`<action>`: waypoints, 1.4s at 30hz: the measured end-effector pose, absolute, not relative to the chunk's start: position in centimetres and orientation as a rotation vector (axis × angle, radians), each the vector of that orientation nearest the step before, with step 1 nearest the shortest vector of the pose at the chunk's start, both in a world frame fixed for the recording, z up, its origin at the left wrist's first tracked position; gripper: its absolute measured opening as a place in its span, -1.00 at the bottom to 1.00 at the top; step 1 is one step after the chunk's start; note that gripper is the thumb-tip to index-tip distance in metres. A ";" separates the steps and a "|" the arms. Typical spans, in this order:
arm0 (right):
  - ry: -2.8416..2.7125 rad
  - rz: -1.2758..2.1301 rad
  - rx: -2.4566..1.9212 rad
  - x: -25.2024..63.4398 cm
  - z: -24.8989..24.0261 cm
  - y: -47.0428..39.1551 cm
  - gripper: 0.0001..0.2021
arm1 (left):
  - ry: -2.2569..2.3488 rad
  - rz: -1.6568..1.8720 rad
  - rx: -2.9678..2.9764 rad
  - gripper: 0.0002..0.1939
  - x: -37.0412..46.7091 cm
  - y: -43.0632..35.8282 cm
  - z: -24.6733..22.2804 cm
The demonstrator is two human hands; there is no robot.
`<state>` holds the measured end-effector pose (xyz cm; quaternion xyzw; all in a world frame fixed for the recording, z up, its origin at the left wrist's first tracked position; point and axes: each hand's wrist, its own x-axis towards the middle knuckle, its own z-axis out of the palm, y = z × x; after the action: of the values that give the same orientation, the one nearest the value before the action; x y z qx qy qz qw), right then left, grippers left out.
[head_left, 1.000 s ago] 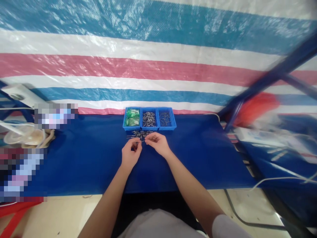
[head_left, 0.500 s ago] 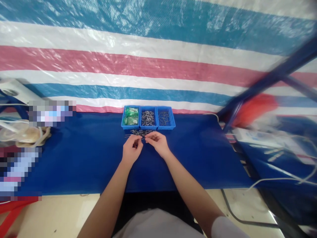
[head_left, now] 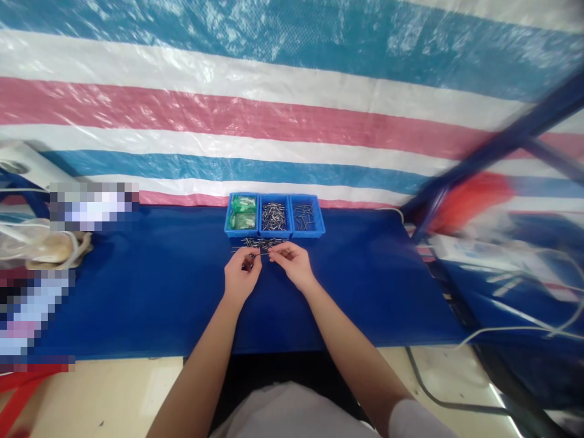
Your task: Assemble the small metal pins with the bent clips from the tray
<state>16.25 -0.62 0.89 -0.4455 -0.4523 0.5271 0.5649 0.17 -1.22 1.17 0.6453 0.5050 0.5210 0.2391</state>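
Note:
My left hand [head_left: 241, 269] is closed in a pinch over the front of a loose pile of small metal pieces [head_left: 262, 243]. Facing it, my right hand [head_left: 292, 264] pinches too, thumb against forefinger. A thin metal rod [head_left: 265, 253] spans the small gap between both sets of fingertips; its exact kind is too small to make out. Just behind the pile stand three joined blue bins. Green packets [head_left: 243, 212] fill the left bin, many short metal pins [head_left: 274, 217] the middle one, and several thin, partly bent metal pieces [head_left: 303, 217] lie in the right bin.
Under everything is a blue table [head_left: 365, 280], with a striped plastic sheet [head_left: 292, 109] hanging behind. A blue metal frame [head_left: 483, 149] slants up at the right, beside a red bag [head_left: 474, 204] and white cables. Blurred-out items and a tan object [head_left: 50, 246] stand left.
Both hands stay nearly in place, still pinching at the rod over the pile. The view has shifted slightly.

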 end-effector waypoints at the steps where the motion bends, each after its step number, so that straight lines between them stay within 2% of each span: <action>1: -1.069 1.230 -1.049 16.2 0.9 -0.6 -0.76 | 1.382 1.426 1.758 -0.87 0.2 -1.2 1.1; 24: -1.141 1.160 -1.071 15.8 0.8 -0.8 -0.82 | 1.442 1.386 1.717 -0.88 -0.1 -0.9 0.9; 42: -1.113 1.180 -1.075 15.6 1.0 -0.8 -0.77 | 1.427 1.388 1.725 -0.89 -0.2 -0.9 1.0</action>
<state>15.58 -0.84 0.96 -0.4566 -0.4726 0.5013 0.5629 -0.16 -0.91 0.98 0.6339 0.5246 0.5099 0.2510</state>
